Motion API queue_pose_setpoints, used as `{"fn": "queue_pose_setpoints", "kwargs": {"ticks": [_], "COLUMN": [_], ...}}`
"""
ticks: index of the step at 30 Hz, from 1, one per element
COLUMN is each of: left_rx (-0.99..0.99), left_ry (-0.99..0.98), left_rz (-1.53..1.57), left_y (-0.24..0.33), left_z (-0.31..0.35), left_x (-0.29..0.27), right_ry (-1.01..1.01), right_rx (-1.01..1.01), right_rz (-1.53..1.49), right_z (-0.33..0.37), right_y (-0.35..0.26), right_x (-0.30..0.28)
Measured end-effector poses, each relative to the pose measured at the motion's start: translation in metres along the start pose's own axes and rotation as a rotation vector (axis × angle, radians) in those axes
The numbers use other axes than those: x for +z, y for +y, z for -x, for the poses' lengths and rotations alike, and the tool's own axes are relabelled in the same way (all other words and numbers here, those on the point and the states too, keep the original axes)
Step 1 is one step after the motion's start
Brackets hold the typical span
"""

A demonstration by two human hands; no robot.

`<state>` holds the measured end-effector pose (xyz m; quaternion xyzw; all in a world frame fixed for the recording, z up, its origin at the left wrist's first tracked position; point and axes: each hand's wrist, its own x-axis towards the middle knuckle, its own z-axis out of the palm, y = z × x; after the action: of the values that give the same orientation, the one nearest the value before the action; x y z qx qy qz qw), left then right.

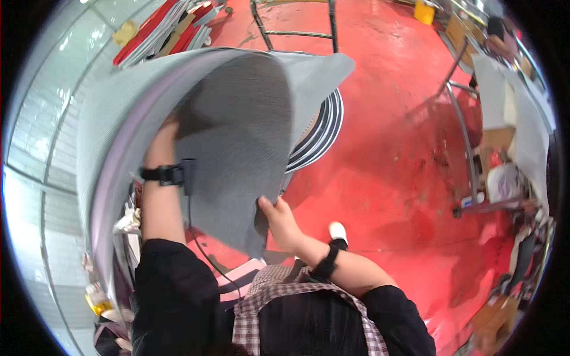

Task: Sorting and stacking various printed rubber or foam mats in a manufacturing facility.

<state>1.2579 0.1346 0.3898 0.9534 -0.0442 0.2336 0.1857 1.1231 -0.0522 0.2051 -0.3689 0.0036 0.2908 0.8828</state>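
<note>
A large grey sheet of fabric-like material (237,124) curls up in front of me, bent into a wide arc. My left hand (161,141) reaches up under its curled part, with the fingers hidden behind the material, gripping it. My right hand (279,221) pinches the sheet's lower edge between thumb and fingers. Both wrists carry black straps, and a thin cable runs down from the left one. Beneath the sheet lies a stack of similar round sheets (320,133) with black and white edges, on the red floor (392,148).
A metal frame (297,29) stands on the floor beyond the stack. Red and grey boards (166,29) lie at the upper left near a pale wall. A metal-legged table (469,148) with boxes and bags stands at the right. Clutter sits at my lower left.
</note>
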Motion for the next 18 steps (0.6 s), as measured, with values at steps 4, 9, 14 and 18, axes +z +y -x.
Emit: {"fn": "queue_pose_setpoints", "kwargs": {"ticks": [4, 9, 14, 18], "left_rx": [0.019, -0.554, -1.646, -2.016], "left_ry": [-0.808, -0.607, 0.006, 0.570], "left_rz": [0.210, 0.282, 0.391, 0.496], "left_y": [-0.040, -0.066, 0.001, 0.084], "left_z": [0.051, 0.244, 0.429, 0.480], "left_x": [0.099, 0.116, 0.071, 0.076], "right_ry": [0.083, 0.062, 0.301, 0.180], "right_rx": [0.509, 0.686, 0.906, 1.033], "right_rz": [0.190, 0.712, 0.953, 1.072], "right_z": [-0.148, -0.216, -0.210, -0.216], "right_y": [0.033, 0.001, -0.070, -0.069], "right_x": [-0.067, -0.187, -0.282, -0.285]}}
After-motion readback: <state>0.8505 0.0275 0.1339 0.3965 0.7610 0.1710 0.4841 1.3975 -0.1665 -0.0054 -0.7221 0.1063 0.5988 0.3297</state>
